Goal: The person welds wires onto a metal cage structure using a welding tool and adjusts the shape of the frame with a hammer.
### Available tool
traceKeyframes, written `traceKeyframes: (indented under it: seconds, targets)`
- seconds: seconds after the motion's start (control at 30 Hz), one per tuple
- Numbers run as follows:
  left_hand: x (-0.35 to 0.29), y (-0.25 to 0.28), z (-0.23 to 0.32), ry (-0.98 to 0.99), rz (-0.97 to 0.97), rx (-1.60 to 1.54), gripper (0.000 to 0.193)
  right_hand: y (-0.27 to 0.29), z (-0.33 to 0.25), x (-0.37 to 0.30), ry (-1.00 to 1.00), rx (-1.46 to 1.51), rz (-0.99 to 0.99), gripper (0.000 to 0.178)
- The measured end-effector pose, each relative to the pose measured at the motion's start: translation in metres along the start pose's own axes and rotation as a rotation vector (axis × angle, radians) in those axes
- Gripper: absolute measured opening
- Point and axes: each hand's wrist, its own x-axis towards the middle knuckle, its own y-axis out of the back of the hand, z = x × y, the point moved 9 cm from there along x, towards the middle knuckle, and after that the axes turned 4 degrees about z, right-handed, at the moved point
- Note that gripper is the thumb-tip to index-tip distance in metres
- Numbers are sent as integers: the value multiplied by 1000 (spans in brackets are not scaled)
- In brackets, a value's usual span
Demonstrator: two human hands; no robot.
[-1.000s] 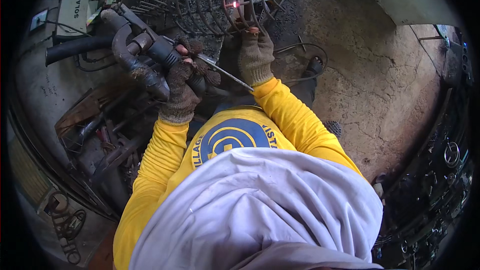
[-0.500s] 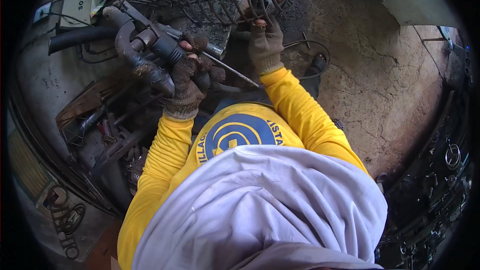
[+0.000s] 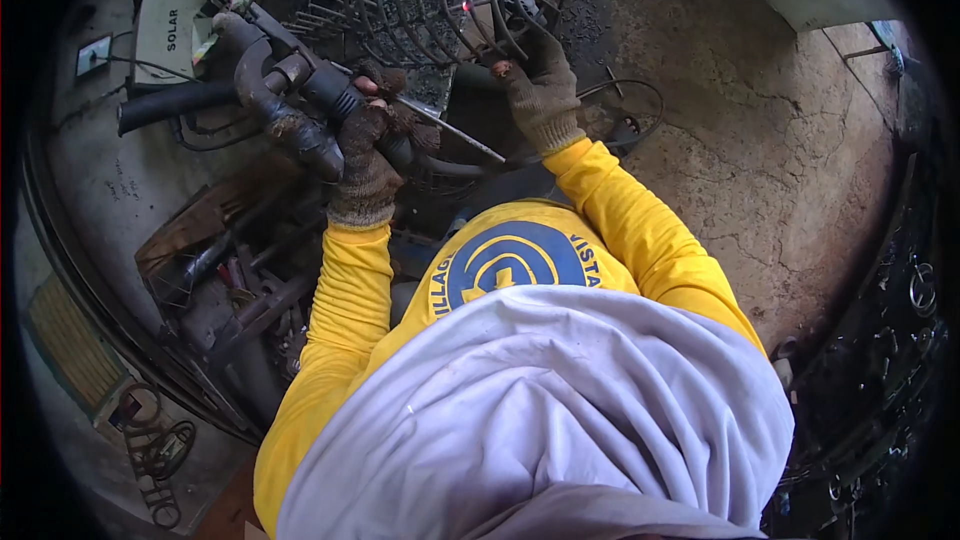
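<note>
My left hand [image 3: 368,162], in a brown knit glove with bare fingertips, is closed around a dark power tool [image 3: 332,92] with a vented body. A bent, rusty pipe [image 3: 262,90] lies against the tool's left side. Past my left fingers a thin metal rod [image 3: 455,130] slants down to the right. At the top, a cage of curved metal bars [image 3: 400,0] has a small red glow on one bar. My right hand [image 3: 540,90], gloved too, is closed at the cage's near right end; its fingers partly hide the bar there.
A pale box [image 3: 165,35] with cables and a black tube [image 3: 180,92] are at the upper left. Scrap metal [image 3: 230,285] lies below my left forearm. A cable [image 3: 655,105] loops over the cracked concrete floor [image 3: 740,140]. Dark metal parts [image 3: 880,380] line the right side.
The view has shifted a little. The cage and its red glow sit slightly lower and more to the left, while my right hand is slightly lower and more to the right. Both hands keep their hold.
</note>
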Motion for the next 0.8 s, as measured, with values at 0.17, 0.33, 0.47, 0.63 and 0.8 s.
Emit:
traceKeyframes:
  seconds: [0.17, 0.33, 0.47, 0.63, 0.8]
  targets:
    - [12, 4, 5, 106, -91, 75, 33, -10, 14, -4, -43, 180, -26, 48]
    - [15, -6, 8, 300, -221, -64, 30, -32, 16, -10, -34, 312, 156, 43]
    - [16, -5, 16, 351, -264, 32, 30, -45, 12, -8, -44, 643, 225, 42]
    - [20, -3, 17, 382, -261, 88, 28, -46, 7, -12, 32, 545, 303, 38]
    - [29, -1, 14, 396, -300, 70, 29, -38, 12, -11, 130, 248, 481, 33]
